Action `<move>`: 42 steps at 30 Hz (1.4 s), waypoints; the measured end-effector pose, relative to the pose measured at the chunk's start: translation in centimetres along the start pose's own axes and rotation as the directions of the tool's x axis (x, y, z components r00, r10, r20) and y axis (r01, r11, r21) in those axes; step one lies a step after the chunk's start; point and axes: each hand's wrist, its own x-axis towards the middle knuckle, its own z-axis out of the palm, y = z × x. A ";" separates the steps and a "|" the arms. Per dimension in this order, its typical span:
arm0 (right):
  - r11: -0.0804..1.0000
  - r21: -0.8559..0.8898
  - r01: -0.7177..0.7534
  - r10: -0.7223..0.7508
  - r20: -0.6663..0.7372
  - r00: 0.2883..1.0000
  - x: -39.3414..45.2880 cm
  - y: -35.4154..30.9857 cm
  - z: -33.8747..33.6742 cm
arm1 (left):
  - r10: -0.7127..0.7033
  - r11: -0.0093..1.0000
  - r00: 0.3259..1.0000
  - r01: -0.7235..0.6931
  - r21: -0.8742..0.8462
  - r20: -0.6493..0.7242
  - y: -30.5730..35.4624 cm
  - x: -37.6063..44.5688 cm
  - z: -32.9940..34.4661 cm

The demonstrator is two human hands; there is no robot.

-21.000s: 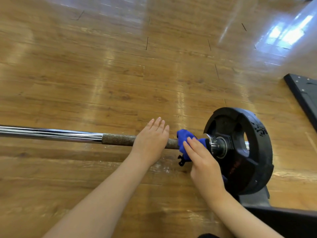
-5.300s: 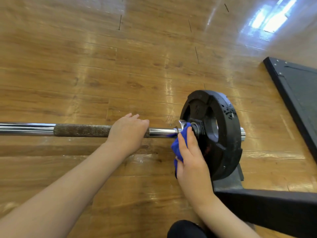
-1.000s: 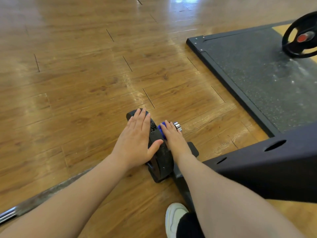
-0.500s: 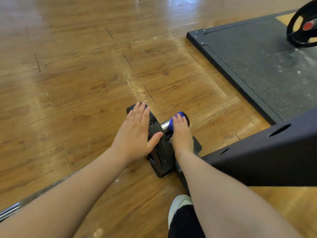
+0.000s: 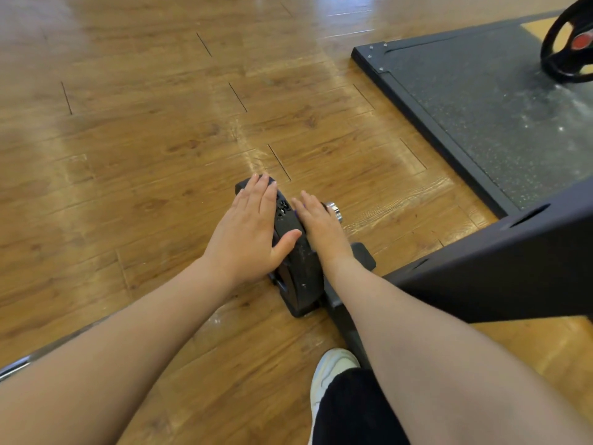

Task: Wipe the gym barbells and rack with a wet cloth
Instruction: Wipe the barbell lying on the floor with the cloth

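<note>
The left hand (image 5: pixel 248 231) is lying flat on the near side of the black weight plate (image 5: pixel 296 255), with its fingers straight and close together and its thumb reaching over the plate's edge. The plate is standing on its edge on the wooden floor (image 5: pixel 144 139), in the middle of the view.

The right hand (image 5: pixel 321 224) is resting on the other side of the plate, over the shiny metal end of the barbell (image 5: pixel 333 208) that is sticking out there. Its fingers are lying straight and flat. Only a tiny bit of blue is peeking out by the fingers next to the plate, so the wet cloth is mostly hiding under this hand, and I cannot tell if the hand is squeezing it. The two hands are sitting close to each other, with just the plate between them.

A thin bit of the barbell's long bar is showing at the far left edge, low down, behind the left arm.

The black rack frame (image 5: pixel 497 268) is reaching across the right side, and its foot is lying on the floor just beside the plate. A dark rubber mat (image 5: pixel 481 101) is lying farther away on the right, with another black plate (image 5: pixel 568 43) on it. A white shoe (image 5: pixel 330 370) is standing on the floor near the bottom
</note>
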 end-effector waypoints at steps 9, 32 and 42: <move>0.994 0.090 -0.056 0.050 0.064 0.997 0.3 -0.6 -0.4 | 0.008 1.000 1.000 -0.008 0.000 -0.003 -0.1 0.2 0.2; 0.980 -0.187 -0.067 0.064 -0.021 0.998 -1.3 0.1 -0.5 | 0.021 0.999 0.998 -0.023 -0.039 -0.054 -0.2 0.3 0.6; 0.988 0.104 0.118 -0.128 0.090 0.988 -3.1 -0.8 -1.8 | 0.022 0.998 0.997 -0.026 -0.053 -0.069 -0.4 0.3 0.8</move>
